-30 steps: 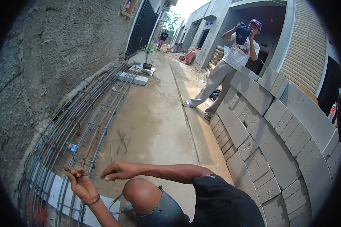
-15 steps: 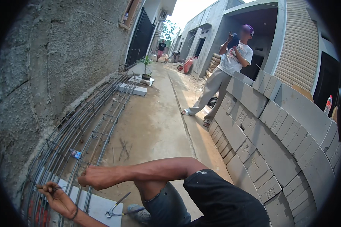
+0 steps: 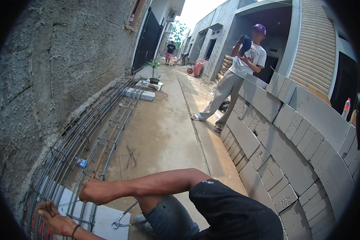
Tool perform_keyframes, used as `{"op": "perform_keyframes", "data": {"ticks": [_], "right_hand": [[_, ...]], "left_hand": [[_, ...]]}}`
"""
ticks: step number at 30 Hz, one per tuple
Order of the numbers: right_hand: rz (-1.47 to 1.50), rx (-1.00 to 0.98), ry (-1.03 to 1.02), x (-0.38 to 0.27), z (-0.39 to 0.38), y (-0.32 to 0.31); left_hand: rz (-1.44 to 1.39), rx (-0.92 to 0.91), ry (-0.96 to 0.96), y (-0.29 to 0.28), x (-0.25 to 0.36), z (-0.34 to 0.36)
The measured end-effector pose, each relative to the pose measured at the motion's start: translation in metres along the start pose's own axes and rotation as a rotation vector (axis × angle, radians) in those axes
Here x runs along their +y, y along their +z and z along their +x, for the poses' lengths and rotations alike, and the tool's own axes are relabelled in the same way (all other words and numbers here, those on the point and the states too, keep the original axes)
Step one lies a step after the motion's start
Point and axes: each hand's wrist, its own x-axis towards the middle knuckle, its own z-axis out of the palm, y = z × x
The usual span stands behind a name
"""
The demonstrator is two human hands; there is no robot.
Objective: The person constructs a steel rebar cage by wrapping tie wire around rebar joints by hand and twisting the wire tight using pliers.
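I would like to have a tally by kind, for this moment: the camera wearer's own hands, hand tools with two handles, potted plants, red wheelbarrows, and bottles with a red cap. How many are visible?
Hands: 2 (left hand, right hand)
Two-handled tool: 1
Potted plant: 1
Red wheelbarrow: 1
Red-capped bottle: 1
Total: 6

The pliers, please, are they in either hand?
No, the pliers lie at the edge of the pale board, apart from the left hand and right hand.
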Motion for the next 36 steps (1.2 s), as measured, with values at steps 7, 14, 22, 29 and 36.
{"op": "perform_keyframes", "data": {"ticks": [7, 14, 22, 29, 36], "right_hand": [[0.837, -0.262, 0.250, 0.015, -0.001, -0.012], [1.174, -0.467, 0.311, 0.032, -0.011, -0.010], [0.640, -0.313, 0.155, 0.032, -0.009, -0.009], [0.528, -0.306, 0.135, 0.033, -0.008, -0.007], [0.406, -0.238, -0.009, 0.027, -0.006, 0.000]], "left_hand": [[-0.144, -0.281, -0.011, -0.001, 0.006, -0.005], [-0.088, -0.355, -0.048, -0.010, -0.009, 0.005], [0.310, -0.130, -0.065, 0.008, 0.007, -0.011], [0.265, -0.097, -0.059, 0.001, -0.006, -0.005], [0.133, 0.039, -0.047, -0.010, -0.025, 0.004]]}}
